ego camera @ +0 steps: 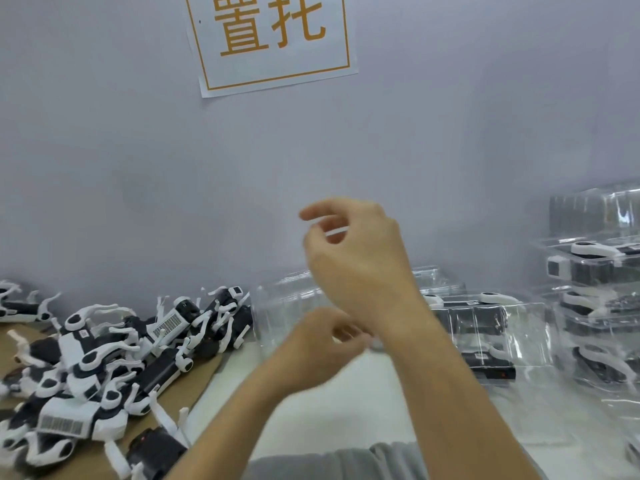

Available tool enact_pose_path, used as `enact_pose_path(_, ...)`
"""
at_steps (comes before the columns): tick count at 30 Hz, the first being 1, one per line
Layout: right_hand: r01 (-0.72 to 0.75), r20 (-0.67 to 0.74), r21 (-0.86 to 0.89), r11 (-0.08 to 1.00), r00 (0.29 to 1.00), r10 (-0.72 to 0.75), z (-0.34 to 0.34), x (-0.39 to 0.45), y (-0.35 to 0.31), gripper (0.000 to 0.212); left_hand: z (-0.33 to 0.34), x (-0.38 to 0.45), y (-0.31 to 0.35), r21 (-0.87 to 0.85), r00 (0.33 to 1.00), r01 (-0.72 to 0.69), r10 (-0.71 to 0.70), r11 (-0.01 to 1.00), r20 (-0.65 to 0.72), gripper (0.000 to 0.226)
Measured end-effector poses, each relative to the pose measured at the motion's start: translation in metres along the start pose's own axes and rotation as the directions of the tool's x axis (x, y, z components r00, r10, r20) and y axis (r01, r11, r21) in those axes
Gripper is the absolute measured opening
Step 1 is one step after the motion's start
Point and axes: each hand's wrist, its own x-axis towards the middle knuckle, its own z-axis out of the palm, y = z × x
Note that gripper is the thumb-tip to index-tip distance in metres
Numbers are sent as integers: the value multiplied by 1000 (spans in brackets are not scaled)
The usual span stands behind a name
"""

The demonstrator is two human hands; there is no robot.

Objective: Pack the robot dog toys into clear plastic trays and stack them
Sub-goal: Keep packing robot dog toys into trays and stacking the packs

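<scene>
- Two bare hands occupy the centre of the head view, both raised above the white work surface (311, 410).
- Right hand (356, 258): back of the hand faces the camera, wrist bent, fingers loosely curled with the index finger and thumb extended toward 9 o'clock. Nothing is visible between the fingers; the hand holds nothing.
- Left hand (322, 344): positioned below the right hand, at 6 o'clock from it, fingers curled toward the right wrist. Motion blur obscures the fingertips; whether they pinch anything cannot be determined.
- Robot dog toys (104, 355): a loose pile of black-and-white units lies at 8 o'clock of the frame on a brown cardboard sheet (204, 372), legs tangled and pointing in mixed directions.
- Empty clear plastic tray (287, 306): stands behind the hands, against the wall, just beside the right edge of the pile.
- Packed trays (485, 327): at 3 o'clock from the hands, clear trays containing black-and-white toys rest on the work surface.
- Tray stack (595, 282): at the far 3 o'clock edge of the frame, several filled clear trays sit one upon another.
- Paper sign (273, 39): fixed to the grey wall at 12 o'clock, orange characters inside an orange border.
- Grey garment (346, 459): visible at 6 o'clock, at the bottom edge.
</scene>
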Motion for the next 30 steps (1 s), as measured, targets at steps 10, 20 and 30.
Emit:
enact_pose_path(10, -247, 31, 15, 969, 969, 246, -1, 16, 66, 29, -64, 48, -88, 657, 893, 413, -422, 631, -156, 51)
enact_pose_path(20, -455, 258, -265, 850, 816, 517, 41, 0, 107, 25, -42, 40, -83, 375, 845, 504, -355, 778, -400, 29)
enact_pose_path(30, -515, 294, -13, 857, 817, 495, 74, -17, 137, 34, -34, 4, -47, -44, 629, 325, -250, 945, -736, 15)
